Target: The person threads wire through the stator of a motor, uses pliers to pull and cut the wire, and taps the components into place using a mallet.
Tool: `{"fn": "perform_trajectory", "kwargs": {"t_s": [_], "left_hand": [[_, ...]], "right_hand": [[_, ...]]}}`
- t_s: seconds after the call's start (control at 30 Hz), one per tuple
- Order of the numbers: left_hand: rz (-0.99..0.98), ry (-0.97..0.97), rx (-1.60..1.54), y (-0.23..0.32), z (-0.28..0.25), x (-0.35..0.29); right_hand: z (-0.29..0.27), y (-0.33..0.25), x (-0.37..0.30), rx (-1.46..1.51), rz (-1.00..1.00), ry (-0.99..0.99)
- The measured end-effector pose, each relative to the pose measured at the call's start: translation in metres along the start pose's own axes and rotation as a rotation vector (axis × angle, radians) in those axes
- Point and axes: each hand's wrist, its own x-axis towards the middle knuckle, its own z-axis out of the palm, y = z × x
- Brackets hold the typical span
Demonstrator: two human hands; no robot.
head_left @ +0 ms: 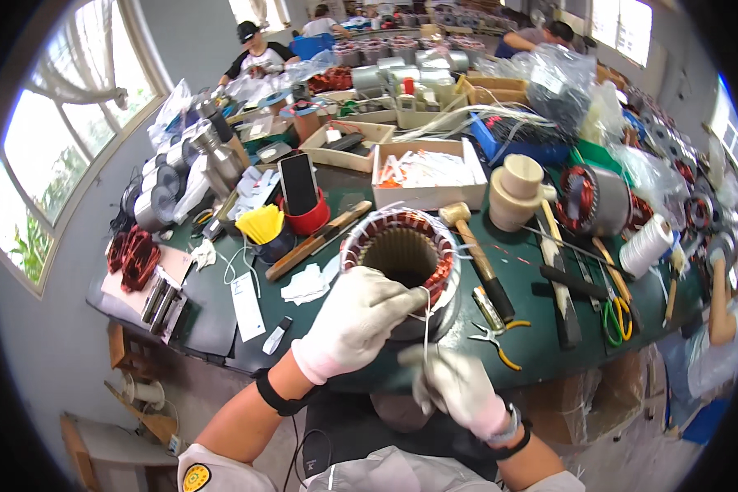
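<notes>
A motor stator (444, 283) with copper-red windings laced in white stands upright at the table's front edge, its round bore facing up. My left hand (361, 320), in a white glove, lies over its near rim, fingertips pinched together where a white lacing cord (425, 324) leaves the winding. From there the cord runs taut down to my right hand (459, 389), also gloved, which is closed on it below the stator's rim, in front of the table edge. Motion smears the right fingers. The cord's loose end cannot be made out.
Right of the stator lie a mallet (480, 258), yellow-handled pliers (498, 340) and scissors (615, 320), with a cord spool (646, 246) beyond. On the left are a wooden stick (320, 239), a phone (298, 184) and yellow strips (260, 223). A box of white pieces (430, 176) stands behind.
</notes>
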Motion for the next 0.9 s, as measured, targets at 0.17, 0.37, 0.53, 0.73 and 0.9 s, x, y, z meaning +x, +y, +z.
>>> {"fn": "perform_trajectory", "kwargs": {"t_s": [0.17, 0.37, 0.53, 0.73, 0.9], "left_hand": [[-0.006, 0.034, -0.048, -0.004, 0.005, -0.002], [-0.077, 0.057, -0.033, -0.013, 0.008, -0.011], [-0.074, 0.003, -0.132, -0.017, 0.005, -0.011], [-0.081, 0.033, -0.062, -0.014, 0.005, -0.010], [-0.170, -0.054, -0.106, -0.008, -0.005, -0.003]], "right_hand": [[-0.018, -0.030, 0.024, -0.460, -0.808, 0.257], [-0.011, -0.004, 0.048, 0.227, -0.654, 0.171], [0.010, -0.006, 0.025, 0.423, -0.479, 0.318], [0.001, -0.012, 0.017, -0.112, -0.432, 0.391], [0.000, 0.000, 0.016, 0.219, -0.524, 0.263]]}}
